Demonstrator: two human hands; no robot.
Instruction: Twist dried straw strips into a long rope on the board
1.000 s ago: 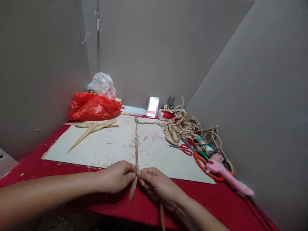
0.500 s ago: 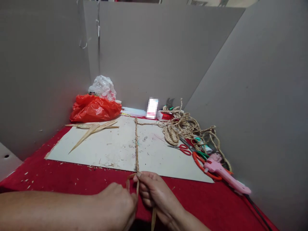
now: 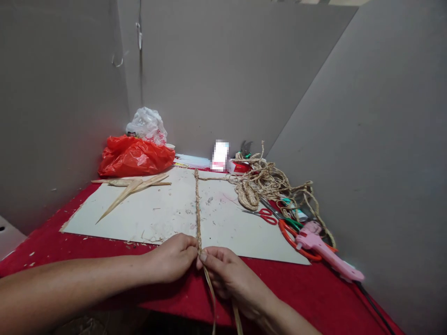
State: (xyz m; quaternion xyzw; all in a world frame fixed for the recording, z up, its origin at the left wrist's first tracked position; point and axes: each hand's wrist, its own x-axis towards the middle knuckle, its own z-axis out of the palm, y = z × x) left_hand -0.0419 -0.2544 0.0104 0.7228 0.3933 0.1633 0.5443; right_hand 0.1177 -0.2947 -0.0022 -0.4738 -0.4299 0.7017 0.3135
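Note:
A thin braided straw rope [image 3: 198, 209] runs straight down the middle of a white board [image 3: 153, 214] toward me. My left hand [image 3: 174, 258] and my right hand [image 3: 226, 274] meet at its near end, both closed in a pinch on the straw. Loose flat straw strands [image 3: 211, 298] hang from my fingers over the table's front edge. Part of each hand's fingers is hidden under the other.
A red cloth [image 3: 300, 288] covers the table between grey partition walls. Dry leaf strips [image 3: 131, 186] lie at the board's far left, by a red plastic bag [image 3: 134, 156]. On the right are a rope tangle [image 3: 268, 184], red scissors [image 3: 267, 215] and a pink glue gun [image 3: 323, 251].
My left hand, which had dropped low and near half a second ago, has come back up to the braid's end beside my right hand. The loose strands have shifted.

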